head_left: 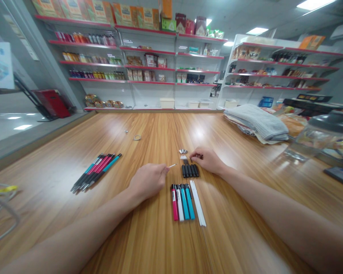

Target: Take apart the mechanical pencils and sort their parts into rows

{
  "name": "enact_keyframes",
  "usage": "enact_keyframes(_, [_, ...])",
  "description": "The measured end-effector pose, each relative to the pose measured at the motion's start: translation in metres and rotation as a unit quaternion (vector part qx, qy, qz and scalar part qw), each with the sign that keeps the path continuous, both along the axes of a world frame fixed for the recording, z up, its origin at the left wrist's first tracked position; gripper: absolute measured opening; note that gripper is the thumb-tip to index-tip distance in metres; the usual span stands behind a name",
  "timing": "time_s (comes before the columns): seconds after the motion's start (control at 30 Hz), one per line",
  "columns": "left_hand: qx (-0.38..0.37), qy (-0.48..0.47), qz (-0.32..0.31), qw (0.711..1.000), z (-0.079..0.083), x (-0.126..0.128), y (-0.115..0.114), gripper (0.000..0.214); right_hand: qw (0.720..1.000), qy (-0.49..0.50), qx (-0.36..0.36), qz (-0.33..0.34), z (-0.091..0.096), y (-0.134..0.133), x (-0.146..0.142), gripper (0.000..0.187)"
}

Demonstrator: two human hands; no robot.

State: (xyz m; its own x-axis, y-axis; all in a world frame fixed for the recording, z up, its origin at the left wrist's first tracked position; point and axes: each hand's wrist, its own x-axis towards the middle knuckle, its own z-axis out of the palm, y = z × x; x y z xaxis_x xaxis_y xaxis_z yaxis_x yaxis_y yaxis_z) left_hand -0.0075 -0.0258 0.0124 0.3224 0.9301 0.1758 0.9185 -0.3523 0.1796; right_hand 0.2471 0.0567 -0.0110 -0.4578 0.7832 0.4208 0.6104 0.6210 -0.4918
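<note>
Two forearms [105, 217], left hand [149, 179] pinching one white stick [173, 166], right hand [208, 160] curled, grasp unclear, four pen barrels [185, 202], five black grips [190, 171]

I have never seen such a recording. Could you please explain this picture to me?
There is no machine here, only a person's bare hands. The picture comes from a camera worn on the head, looking forward and down. On the wooden table, pens lie at the left; nearer the middle are black tubes, barrels, white sticks and metal tips. The left hand pinches a thin stick. The right hand is beside the tips; what it holds, if anything, is unclear.
</note>
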Motion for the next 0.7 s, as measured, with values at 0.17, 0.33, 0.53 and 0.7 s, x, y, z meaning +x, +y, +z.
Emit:
enact_keyframes(0.17, [0.009,0.007,-0.007,1.0,-0.0025,-0.0016,0.001,0.043,1.0,0.011,-0.015,-0.011,0.0007,0.0003,-0.0008,0.013])
enact_keyframes(0.33, [0.021,0.012,-0.016,1.0,-0.0054,-0.003,0.0025,0.044,1.0,0.002,-0.015,-0.014,0.0006,0.0014,-0.0016,0.012])
enact_keyframes(0.53, [0.02,0.015,-0.016,1.0,-0.0049,-0.003,0.0014,0.043,1.0,-0.002,-0.024,-0.011,0.0012,0.0007,-0.0022,0.013])
enact_keyframes(0.7, [0.023,0.024,-0.012,0.999,-0.0056,-0.0026,0.0021,0.044,1.0,0.001,-0.031,-0.004,-0.0001,0.0022,-0.0023,0.014])
